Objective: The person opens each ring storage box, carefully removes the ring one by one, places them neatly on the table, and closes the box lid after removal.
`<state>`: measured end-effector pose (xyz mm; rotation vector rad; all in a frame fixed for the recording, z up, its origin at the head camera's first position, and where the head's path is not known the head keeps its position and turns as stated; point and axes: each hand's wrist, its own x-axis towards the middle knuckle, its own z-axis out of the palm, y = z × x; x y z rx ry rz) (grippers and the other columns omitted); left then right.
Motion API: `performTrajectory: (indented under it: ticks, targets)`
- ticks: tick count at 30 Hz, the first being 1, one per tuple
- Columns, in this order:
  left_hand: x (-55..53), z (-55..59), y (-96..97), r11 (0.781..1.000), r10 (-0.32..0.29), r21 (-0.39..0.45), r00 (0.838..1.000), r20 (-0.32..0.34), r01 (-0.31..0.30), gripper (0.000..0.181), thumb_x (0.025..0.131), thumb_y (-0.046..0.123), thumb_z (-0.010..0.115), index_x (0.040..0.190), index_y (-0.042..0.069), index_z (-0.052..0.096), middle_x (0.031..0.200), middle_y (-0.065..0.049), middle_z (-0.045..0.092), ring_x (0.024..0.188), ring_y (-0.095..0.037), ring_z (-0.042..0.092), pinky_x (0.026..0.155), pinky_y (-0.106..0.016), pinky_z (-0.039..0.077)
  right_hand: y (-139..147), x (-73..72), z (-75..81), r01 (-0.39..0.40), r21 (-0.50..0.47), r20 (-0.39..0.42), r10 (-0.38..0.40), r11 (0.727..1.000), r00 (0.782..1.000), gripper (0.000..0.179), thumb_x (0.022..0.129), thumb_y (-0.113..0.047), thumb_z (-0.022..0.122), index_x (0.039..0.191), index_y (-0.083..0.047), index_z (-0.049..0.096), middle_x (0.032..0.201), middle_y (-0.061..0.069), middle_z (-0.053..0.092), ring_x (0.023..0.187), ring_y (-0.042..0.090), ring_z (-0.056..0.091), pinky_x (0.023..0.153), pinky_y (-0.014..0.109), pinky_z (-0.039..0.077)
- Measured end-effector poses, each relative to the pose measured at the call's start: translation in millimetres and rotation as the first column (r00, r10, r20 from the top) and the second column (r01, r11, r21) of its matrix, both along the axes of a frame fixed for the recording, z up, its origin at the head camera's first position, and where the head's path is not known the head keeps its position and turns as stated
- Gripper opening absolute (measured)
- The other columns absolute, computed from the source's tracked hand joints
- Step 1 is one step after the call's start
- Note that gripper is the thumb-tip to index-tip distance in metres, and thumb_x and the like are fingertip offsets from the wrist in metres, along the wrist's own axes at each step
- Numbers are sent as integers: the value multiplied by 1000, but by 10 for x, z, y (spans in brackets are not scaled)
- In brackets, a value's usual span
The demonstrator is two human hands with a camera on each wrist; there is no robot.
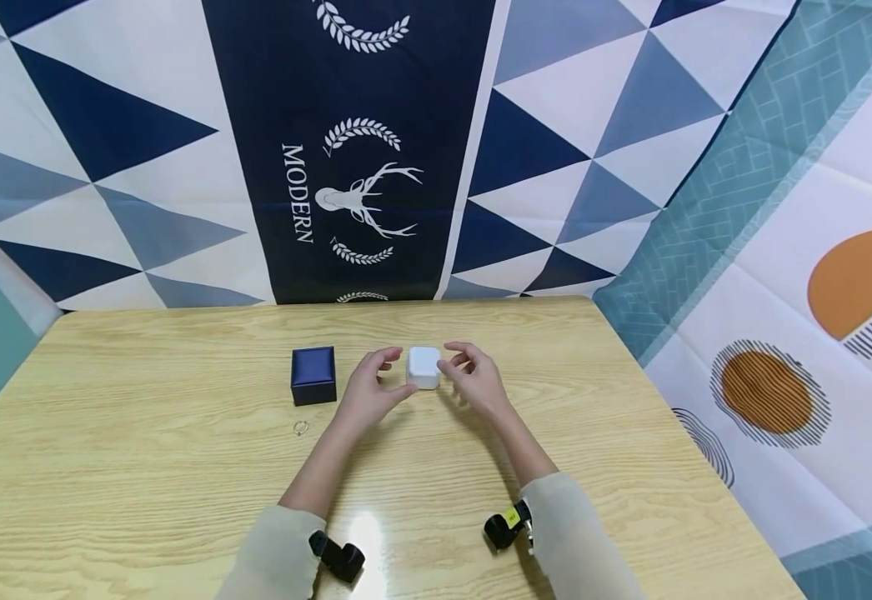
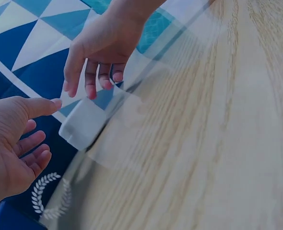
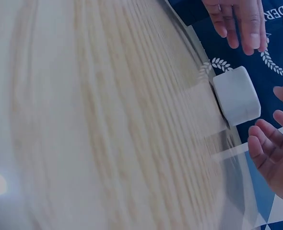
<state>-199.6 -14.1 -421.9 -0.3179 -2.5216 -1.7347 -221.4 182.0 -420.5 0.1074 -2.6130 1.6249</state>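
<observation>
A small white box (image 1: 424,367) with rounded corners stands on the wooden table between my two hands. On its left side is my left hand (image 1: 372,387), fingers loosely bent and thumb pointing toward the box. My right hand (image 1: 475,377) is on the other side, its fingers curving loosely toward the box. Both wrist views show gaps between the hands and the white box (image 3: 237,96), with nothing held in either hand. Left of the left hand sits a dark blue square box (image 1: 313,375), its lid down. A thin silver-coloured ring (image 1: 301,427) lies in front of that blue box.
The wooden table (image 1: 143,467) has a glossy top that reflects a bright light. Behind it hangs a patterned cloth (image 1: 361,275) with a deer head and triangles. Another printed cloth (image 1: 751,275) hangs along the right side.
</observation>
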Motion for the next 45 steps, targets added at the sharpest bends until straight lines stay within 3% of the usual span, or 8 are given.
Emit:
performTrajectory:
  ticks: [10, 19, 27, 39, 45]
  targets:
    - [-101, -134, 86, 1000, 10, -17, 999, 41, -9, 62, 75, 12, 77, 131, 4, 50, 127, -15, 54, 113, -32, 52, 97, -43, 47, 37, -2, -36, -92, 26, 102, 89, 995, 991, 55, 85, -23, 68, 135, -14, 48, 98, 11, 58, 65, 19, 55, 50, 27, 50]
    - [-164, -142, 138, 1000, 22, -6, 995, 97, -21, 65, 75, 11, 77, 133, 6, 48, 128, -15, 53, 115, -32, 51, 97, -44, 48, 19, -52, -61, -155, 52, 120, 148, 987, 982, 66, 83, -16, 71, 141, -8, 41, 94, 12, 60, 62, 12, 54, 49, 24, 47]
    - [-215, -234, 162, 999, -15, 30, 994, 113, 11, 69, 72, 4, 76, 135, 3, 47, 131, -17, 51, 118, -33, 50, 104, -43, 43, 5, -82, -91, -206, 59, 101, 200, 977, 975, 71, 80, -22, 75, 140, -6, 40, 85, 6, 56, 63, 10, 51, 48, 21, 46]
    - [-256, -246, 158, 999, -47, 33, 986, 162, 42, 80, 74, 7, 77, 143, 6, 36, 145, -14, 42, 132, -31, 40, 108, -42, 38, 9, -141, -94, -256, 98, 120, 244, 962, 962, 63, 84, -15, 70, 140, -12, 43, 88, 9, 57, 69, 13, 49, 52, 21, 44]
    - [-270, -264, 154, 997, -70, 26, 989, 133, 67, 79, 75, 8, 76, 143, 3, 36, 141, -19, 45, 132, -31, 42, 108, -43, 39, 6, -109, -23, -318, 131, 87, 308, 939, 947, 60, 85, -13, 68, 140, -6, 43, 96, 15, 57, 72, 16, 43, 56, 21, 37]
